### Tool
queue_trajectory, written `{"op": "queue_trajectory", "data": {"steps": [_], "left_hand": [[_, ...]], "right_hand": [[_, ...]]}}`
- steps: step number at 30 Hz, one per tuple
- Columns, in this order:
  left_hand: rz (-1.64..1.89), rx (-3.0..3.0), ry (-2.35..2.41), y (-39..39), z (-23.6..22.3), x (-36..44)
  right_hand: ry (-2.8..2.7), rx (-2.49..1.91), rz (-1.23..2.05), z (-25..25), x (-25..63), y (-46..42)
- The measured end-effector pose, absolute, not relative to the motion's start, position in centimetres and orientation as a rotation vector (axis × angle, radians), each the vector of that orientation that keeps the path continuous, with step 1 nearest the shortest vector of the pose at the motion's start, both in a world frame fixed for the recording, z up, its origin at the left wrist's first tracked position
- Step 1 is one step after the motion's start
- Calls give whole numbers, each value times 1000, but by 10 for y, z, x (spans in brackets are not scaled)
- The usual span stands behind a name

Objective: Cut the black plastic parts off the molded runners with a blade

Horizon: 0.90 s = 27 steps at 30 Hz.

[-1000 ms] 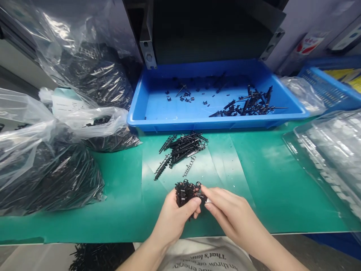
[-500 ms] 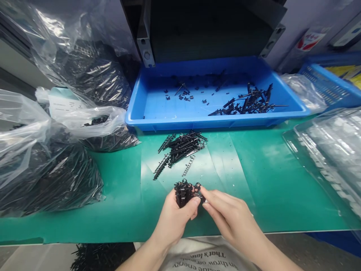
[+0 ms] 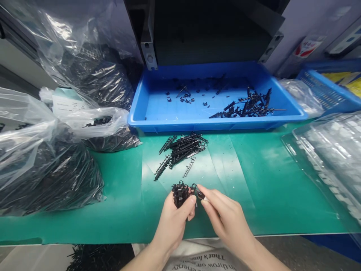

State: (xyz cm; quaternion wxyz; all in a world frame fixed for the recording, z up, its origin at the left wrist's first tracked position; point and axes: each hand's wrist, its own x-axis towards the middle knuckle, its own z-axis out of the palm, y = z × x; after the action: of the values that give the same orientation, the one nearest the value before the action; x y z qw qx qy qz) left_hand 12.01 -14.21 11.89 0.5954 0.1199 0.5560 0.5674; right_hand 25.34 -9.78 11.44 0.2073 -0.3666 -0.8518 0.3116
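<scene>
My left hand [image 3: 174,220] is closed around a bundle of black plastic parts [image 3: 179,194] with small rings at their upper ends. Just right of the bundle, my right hand [image 3: 227,210] pinches a small black piece [image 3: 201,195] between thumb and fingers. Its tips are close to the bundle's right side; whether the piece touches the bundle is hard to tell. Beyond the hands lies a pile of black toothed strips [image 3: 184,147] on the green mat. One thin ringed strip [image 3: 189,167] rests apart on the near side of that pile.
A blue tray [image 3: 217,126] holding scattered black parts stands at the back. Clear bags of black parts [image 3: 53,177] crowd the left side. Transparent plastic trays [image 3: 332,150] lie at right, with a blue basket [image 3: 324,92] behind. The green mat [image 3: 270,188] covers the table.
My right hand has drawn slightly away from the bundle, and the small black piece now shows at its fingertips. The left hand with the bundle has shifted slightly left.
</scene>
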Motion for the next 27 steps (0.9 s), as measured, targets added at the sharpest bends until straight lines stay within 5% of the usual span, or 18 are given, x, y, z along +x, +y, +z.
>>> {"op": "queue_trajectory", "data": {"steps": [13,27], "left_hand": [[1483,243,1429,-149,110,90],[1376,207,1292,-139,105,124]], "right_hand": [[-2840,-1232,642,111,205,-36],[-2331,-1058,949,122,244,-99]]}}
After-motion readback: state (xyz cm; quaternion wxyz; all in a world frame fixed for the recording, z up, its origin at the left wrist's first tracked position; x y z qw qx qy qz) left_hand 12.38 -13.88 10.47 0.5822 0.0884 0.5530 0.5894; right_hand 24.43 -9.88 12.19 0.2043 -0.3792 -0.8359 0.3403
